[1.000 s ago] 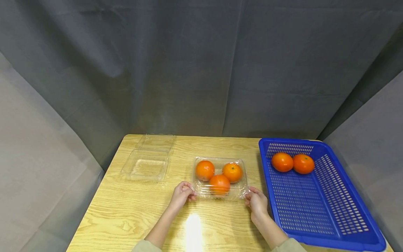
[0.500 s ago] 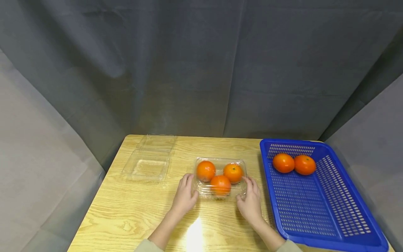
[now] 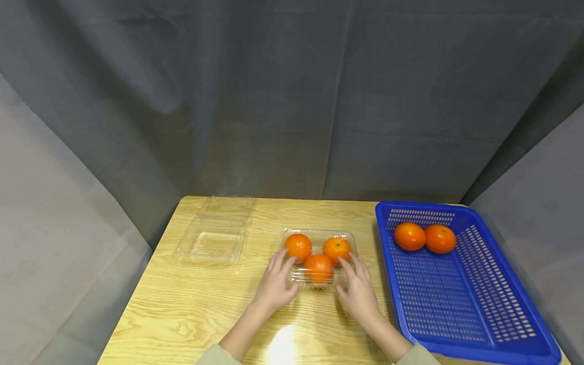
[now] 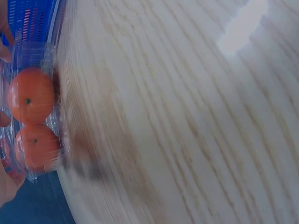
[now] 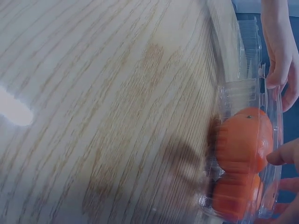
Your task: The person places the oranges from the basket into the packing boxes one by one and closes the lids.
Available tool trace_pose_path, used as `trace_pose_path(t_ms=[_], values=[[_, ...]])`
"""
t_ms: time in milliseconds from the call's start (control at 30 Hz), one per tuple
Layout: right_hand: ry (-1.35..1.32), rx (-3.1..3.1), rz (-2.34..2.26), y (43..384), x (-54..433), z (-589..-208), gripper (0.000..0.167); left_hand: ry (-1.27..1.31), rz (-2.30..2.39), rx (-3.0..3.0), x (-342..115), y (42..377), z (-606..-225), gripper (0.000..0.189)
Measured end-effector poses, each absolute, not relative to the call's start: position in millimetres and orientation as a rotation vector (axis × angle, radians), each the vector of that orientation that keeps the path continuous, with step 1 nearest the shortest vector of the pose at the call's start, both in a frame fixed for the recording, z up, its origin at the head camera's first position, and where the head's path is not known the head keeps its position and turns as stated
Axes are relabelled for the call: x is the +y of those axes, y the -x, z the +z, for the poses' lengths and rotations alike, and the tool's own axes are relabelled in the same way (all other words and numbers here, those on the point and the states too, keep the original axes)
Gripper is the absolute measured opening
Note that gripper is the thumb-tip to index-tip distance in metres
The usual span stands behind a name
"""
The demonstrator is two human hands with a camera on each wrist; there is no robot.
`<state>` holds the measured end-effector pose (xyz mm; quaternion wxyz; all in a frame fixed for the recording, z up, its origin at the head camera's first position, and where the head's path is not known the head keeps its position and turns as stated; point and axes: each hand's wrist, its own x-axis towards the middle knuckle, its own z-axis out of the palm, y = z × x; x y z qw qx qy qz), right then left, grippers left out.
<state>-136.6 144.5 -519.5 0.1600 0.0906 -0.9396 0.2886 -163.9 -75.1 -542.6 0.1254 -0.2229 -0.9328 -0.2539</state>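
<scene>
A clear plastic clamshell box (image 3: 319, 237) holds three oranges, one at the back left (image 3: 298, 246), one at the back right (image 3: 337, 249) and one in front (image 3: 319, 268). Its clear lid lies over the fruit. My left hand (image 3: 273, 288) rests on the box's left front part, fingers spread over the top and thumb by the front edge. Mirroring it, my right hand (image 3: 360, 295) touches the right front part with spread fingers. In the right wrist view, the right fingers (image 5: 285, 154) touch the lid beside an orange (image 5: 243, 142). Clear plastic edges are hard to make out.
A blue plastic basket (image 3: 442, 299) stands at the right with two oranges (image 3: 424, 238) at its back. At the back left lies a second clear clamshell box (image 3: 214, 241), its lid folded back. Dark curtain (image 3: 264, 101) hangs behind the wooden table (image 3: 182, 309).
Both hands have let go of the box's front corners and moved inward over its top, fingers spreading out. The box and oranges have stayed about where they were.
</scene>
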Motion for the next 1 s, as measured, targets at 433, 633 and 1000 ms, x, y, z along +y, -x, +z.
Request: trace_pose_path(t_ms=[433, 633, 1000], values=[[-0.320, -2.671, 0.684, 144, 146, -520, 0.049, 0.608, -0.699, -2.769, -68, 169, -543, 0.054], [-0.289, -2.691, 0.679, 149, 142, -518, 0.048, 0.594, -0.738, -2.801, -69, 172, -540, 0.055], [-0.202, -2.748, 0.780, 164, 139, -514, 0.052, 0.603, -0.755, -2.775, -67, 186, -542, 0.055]])
